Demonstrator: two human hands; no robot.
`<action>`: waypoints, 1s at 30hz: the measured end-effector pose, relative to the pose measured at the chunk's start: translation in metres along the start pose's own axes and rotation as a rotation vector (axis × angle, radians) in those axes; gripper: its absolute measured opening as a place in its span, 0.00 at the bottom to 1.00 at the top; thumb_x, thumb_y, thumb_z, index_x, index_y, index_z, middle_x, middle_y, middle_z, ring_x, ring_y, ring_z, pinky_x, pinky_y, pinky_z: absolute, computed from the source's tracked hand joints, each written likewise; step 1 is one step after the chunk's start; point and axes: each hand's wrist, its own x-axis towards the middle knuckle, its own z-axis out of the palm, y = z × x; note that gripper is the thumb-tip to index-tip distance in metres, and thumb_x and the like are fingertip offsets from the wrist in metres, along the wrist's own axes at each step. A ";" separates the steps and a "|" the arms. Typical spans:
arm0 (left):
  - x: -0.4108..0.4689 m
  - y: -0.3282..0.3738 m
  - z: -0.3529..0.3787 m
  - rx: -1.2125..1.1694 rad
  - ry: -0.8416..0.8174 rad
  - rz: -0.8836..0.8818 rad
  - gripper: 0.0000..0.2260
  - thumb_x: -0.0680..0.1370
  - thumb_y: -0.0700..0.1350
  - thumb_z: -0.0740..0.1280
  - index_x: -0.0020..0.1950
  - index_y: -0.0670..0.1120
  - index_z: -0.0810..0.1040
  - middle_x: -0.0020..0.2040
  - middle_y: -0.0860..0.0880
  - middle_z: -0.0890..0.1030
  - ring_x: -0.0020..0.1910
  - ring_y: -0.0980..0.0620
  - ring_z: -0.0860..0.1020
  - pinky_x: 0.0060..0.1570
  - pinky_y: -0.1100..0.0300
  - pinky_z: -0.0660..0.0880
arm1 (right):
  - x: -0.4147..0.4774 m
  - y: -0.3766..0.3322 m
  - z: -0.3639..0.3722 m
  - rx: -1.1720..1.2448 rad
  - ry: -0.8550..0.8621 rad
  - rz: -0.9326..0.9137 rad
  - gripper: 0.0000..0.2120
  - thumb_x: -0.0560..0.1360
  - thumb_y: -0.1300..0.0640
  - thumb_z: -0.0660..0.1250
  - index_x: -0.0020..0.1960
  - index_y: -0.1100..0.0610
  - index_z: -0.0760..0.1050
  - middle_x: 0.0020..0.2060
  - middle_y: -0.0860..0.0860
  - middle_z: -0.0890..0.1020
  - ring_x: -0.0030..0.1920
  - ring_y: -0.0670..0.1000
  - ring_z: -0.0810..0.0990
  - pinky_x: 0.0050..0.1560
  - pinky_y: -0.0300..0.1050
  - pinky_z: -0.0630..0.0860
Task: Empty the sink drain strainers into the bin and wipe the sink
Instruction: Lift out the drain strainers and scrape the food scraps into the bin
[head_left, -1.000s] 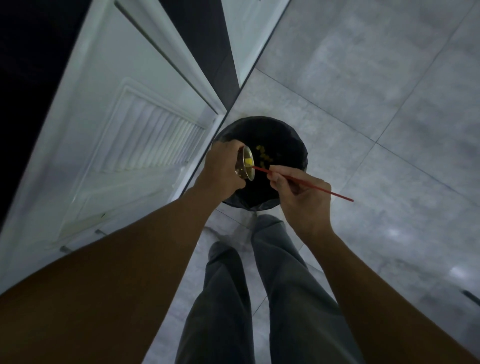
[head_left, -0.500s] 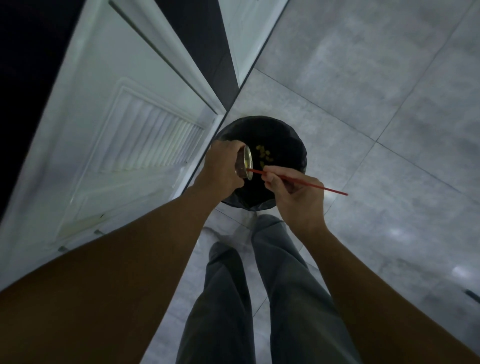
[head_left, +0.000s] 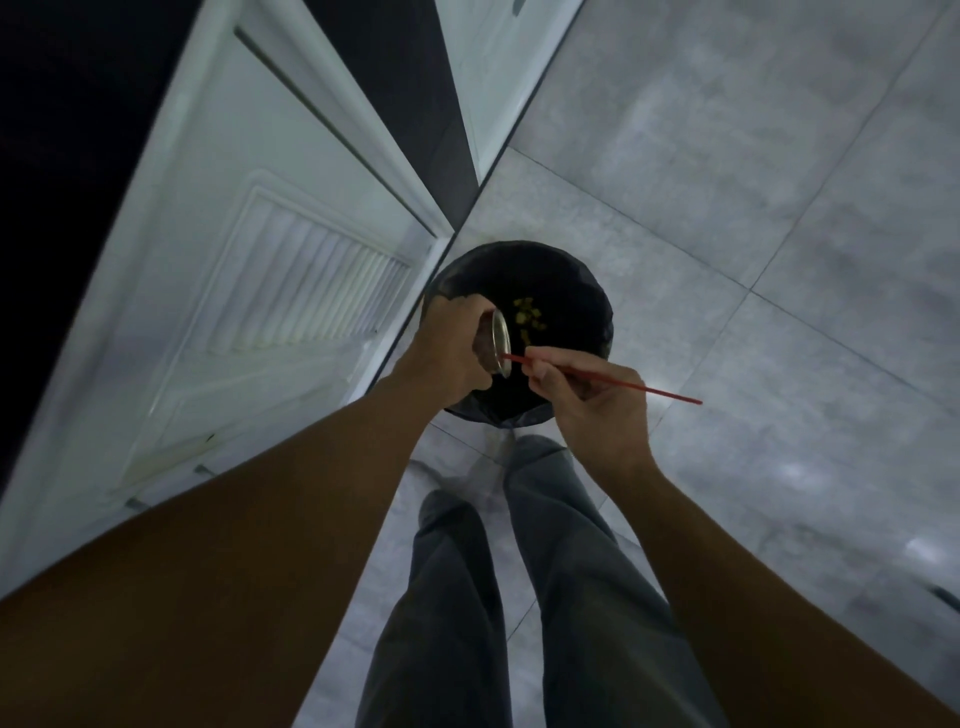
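A round black bin (head_left: 566, 283) lined with a dark bag stands on the floor below me, with yellow food scraps (head_left: 527, 314) lying inside. My left hand (head_left: 452, 353) grips a metal drain strainer (head_left: 500, 340), tipped on its side over the bin with its mouth facing right. My right hand (head_left: 592, 405) pinches a thin red stick (head_left: 623, 383), and the stick's tip touches the strainer's rim. The strainer's inside is turned away and mostly hidden.
A white door (head_left: 249, 291) with a louvred vent panel stands just left of the bin. Grey floor tiles (head_left: 779, 208) spread to the right and beyond. My legs in grey trousers (head_left: 545, 571) stand right behind the bin.
The yellow scraps seen inside the strainer a second ago are gone from it. My right hand and the stick have shifted slightly while the tip stays at the strainer.
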 end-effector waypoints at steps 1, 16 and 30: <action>-0.001 -0.001 0.000 -0.016 -0.009 0.001 0.36 0.65 0.39 0.80 0.71 0.46 0.70 0.63 0.43 0.73 0.59 0.47 0.73 0.54 0.58 0.72 | 0.001 0.000 0.000 0.008 0.019 0.013 0.08 0.77 0.58 0.72 0.54 0.49 0.83 0.45 0.41 0.86 0.48 0.40 0.86 0.53 0.36 0.82; -0.082 0.017 -0.048 -0.256 0.079 0.011 0.38 0.65 0.38 0.79 0.72 0.48 0.67 0.67 0.47 0.72 0.66 0.47 0.72 0.58 0.59 0.70 | -0.026 -0.066 -0.071 0.120 0.172 0.160 0.09 0.77 0.58 0.72 0.56 0.59 0.84 0.46 0.52 0.88 0.47 0.50 0.88 0.55 0.54 0.84; -0.251 0.082 -0.218 -0.538 0.560 0.114 0.40 0.60 0.47 0.80 0.68 0.63 0.68 0.61 0.55 0.78 0.60 0.55 0.78 0.60 0.57 0.76 | -0.121 -0.257 -0.072 0.079 0.073 -0.235 0.04 0.78 0.51 0.71 0.49 0.47 0.85 0.41 0.47 0.88 0.43 0.49 0.88 0.53 0.58 0.84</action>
